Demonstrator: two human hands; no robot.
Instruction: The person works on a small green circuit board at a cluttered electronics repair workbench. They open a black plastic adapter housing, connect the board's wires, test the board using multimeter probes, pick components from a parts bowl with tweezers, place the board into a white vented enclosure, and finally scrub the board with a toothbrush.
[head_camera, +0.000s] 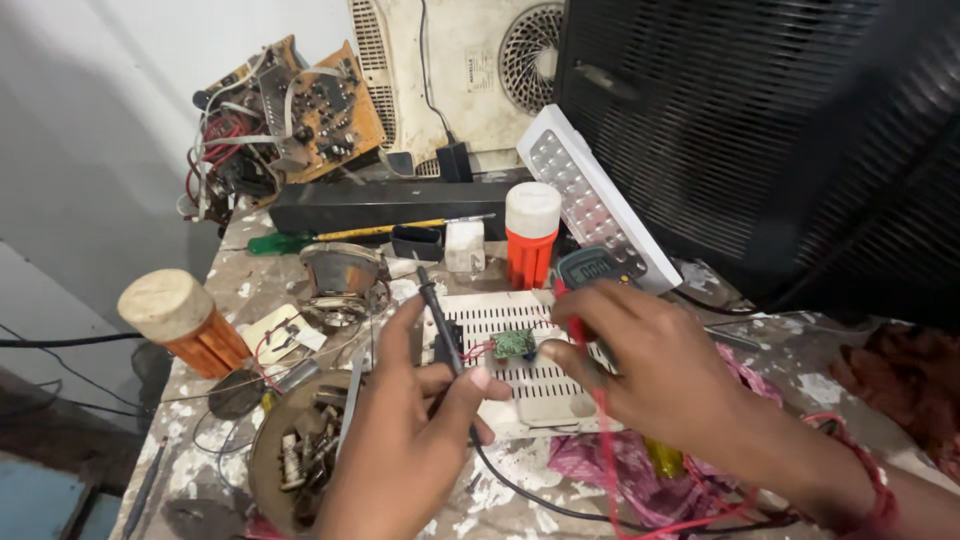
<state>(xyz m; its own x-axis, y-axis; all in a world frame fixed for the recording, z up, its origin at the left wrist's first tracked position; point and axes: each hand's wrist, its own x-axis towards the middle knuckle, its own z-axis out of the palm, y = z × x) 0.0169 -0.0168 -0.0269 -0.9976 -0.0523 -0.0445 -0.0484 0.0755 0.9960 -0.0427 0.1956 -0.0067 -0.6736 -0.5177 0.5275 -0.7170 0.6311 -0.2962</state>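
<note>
My left hand (415, 425) grips a black test probe (438, 318) that points up and away, its black lead running off below the hand. In my right hand (645, 365) is a red test probe (575, 322), with its red lead trailing down toward me. Between the two hands lies a small green circuit board (513, 343) with thin red wires, resting on a white slotted plastic cover (525, 380). Just behind my right hand sits a multimeter (598, 267) with a lit display.
An orange lamp with a white cap (530, 235) and a white LED panel (592, 205) stand behind. A second orange lamp (185, 322) lies at left. A round dish of metal parts (298, 455), a green-handled screwdriver (330, 237), brown circuit boards (300, 110) and a dark cabinet (760, 130) crowd the bench.
</note>
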